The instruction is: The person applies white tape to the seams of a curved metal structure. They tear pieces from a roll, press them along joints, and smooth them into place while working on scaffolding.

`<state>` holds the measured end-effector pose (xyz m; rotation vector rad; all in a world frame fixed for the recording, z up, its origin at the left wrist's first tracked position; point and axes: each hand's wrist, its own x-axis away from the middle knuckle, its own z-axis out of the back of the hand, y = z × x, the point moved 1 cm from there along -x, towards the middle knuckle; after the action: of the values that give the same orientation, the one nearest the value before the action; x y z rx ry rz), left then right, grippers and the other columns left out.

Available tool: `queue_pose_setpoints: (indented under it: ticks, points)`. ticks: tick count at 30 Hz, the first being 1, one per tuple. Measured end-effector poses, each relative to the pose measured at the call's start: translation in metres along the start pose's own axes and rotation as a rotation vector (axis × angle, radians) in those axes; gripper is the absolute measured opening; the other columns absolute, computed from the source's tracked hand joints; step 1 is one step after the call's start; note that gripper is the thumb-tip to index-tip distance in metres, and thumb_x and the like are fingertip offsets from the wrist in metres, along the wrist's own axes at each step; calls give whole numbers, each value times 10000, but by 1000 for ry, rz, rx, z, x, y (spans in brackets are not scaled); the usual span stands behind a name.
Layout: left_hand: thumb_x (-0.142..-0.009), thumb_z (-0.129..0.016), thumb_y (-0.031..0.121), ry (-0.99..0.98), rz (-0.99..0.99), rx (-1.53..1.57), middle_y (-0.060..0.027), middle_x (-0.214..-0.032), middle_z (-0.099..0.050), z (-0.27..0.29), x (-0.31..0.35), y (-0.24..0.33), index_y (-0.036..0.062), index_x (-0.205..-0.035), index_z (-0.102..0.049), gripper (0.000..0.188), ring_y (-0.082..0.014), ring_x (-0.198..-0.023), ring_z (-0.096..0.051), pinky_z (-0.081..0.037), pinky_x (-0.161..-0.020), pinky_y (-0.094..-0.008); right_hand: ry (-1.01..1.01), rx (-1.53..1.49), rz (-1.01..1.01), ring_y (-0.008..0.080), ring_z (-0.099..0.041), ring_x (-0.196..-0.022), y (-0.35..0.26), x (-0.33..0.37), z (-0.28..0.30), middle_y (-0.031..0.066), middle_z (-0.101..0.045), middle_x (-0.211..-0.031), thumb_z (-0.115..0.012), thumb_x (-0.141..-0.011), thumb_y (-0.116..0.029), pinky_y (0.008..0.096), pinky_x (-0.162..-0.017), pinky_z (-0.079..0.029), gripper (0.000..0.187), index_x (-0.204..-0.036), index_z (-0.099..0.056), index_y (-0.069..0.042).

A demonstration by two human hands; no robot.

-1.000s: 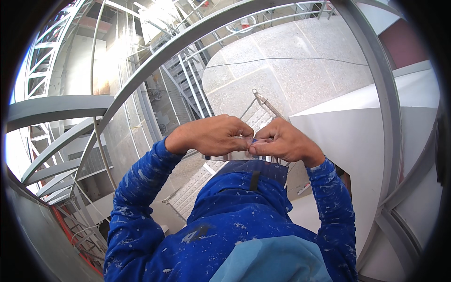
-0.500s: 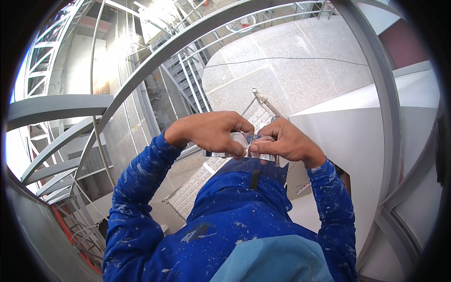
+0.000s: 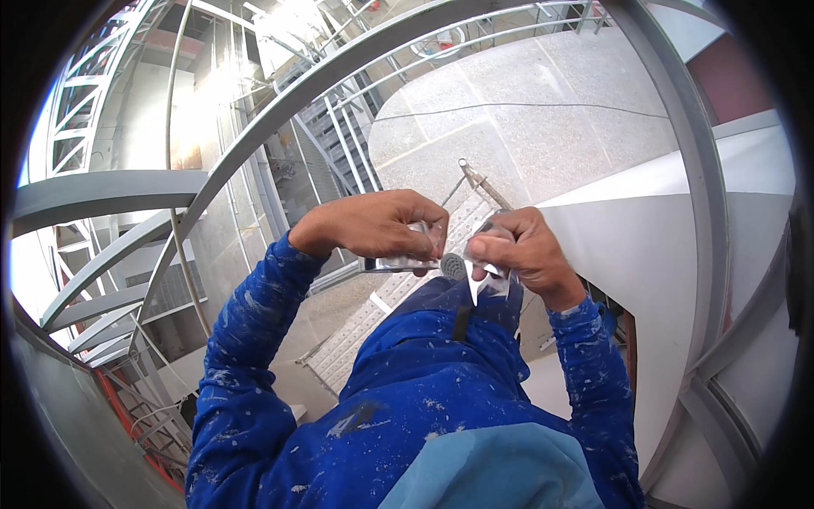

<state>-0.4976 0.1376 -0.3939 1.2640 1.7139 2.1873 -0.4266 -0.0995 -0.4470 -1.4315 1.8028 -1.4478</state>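
**At chest height above a stairwell: both hands on a small metal tool**

In front of the chest, near the middle of the view, a small shiny metal tool (image 3: 454,265) sits between the two hands. It has a flat bright bar running left, a round ridged knob at the centre, and a pointed metal tip hanging down on the right. What kind of tool it is cannot be told.

The left hand (image 3: 377,225) is curled over the bar, fingers folded down and closed on it. The right hand (image 3: 521,246) is closed on the right part of the tool, thumb and fingertips pinched just beside the knob. The two hands are almost touching.

Both forearms are covered by blue sleeves (image 3: 254,339) speckled with pale paint, joined to a blue jacket (image 3: 424,399) that fills the near lower part of the view.

Beyond the hands, far below, lies a ribbed metal plank (image 3: 356,339) and a pale speckled floor (image 3: 526,127). A white wall (image 3: 644,246) stands to the right. A grey curved railing (image 3: 280,110) sweeps across the upper left, with grey stair beams (image 3: 93,191) further left. A red frame (image 3: 127,416) shows at the lower left.
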Motion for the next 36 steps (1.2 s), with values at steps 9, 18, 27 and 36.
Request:
queue_pose_setpoints:
  ticks: [9,18,27,36]
  points:
    - [-867,-790,174,234,272,-18,-43,-962,-702,-5,18,-92,40,-1142,-696,320,-127,-903,-641,-506,-799,-300,137,105,-27,53,-607,-640,33,-2,14,35,-695,-732,-770,-951,-284,203,-553,-463,305,-954,-760,21]
    - [-762,-849,92,699,509,1,-101,-975,-713,-86,-49,-364,72,-1350,-595,641,-168,-846,-658,-519,-768,-336,359,-141,-283,123,-699,-775,141,-29,51,97,-743,-928,-741,-953,-105,248,-691,-571,211,-1088,-712,55]
    - [-621,-960,276,960,1134,262,-274,-1150,-724,-182,-134,-609,-80,-1267,-655,798,-386,-1127,-699,-544,-989,-421,630,-149,-385,145,-708,-780,344,-134,124,112,-752,-962,-709,-981,-119,281,-694,-586,243,-1156,-658,41]
    - [-702,-907,317,982,1387,297,-252,-1017,-749,-251,-237,-790,-32,-1023,-727,506,-422,-1016,-725,-572,-887,-463,616,-88,-601,134,-718,-870,501,-129,106,132,-753,-991,-726,-958,-76,249,-760,-572,270,-1160,-663,93]
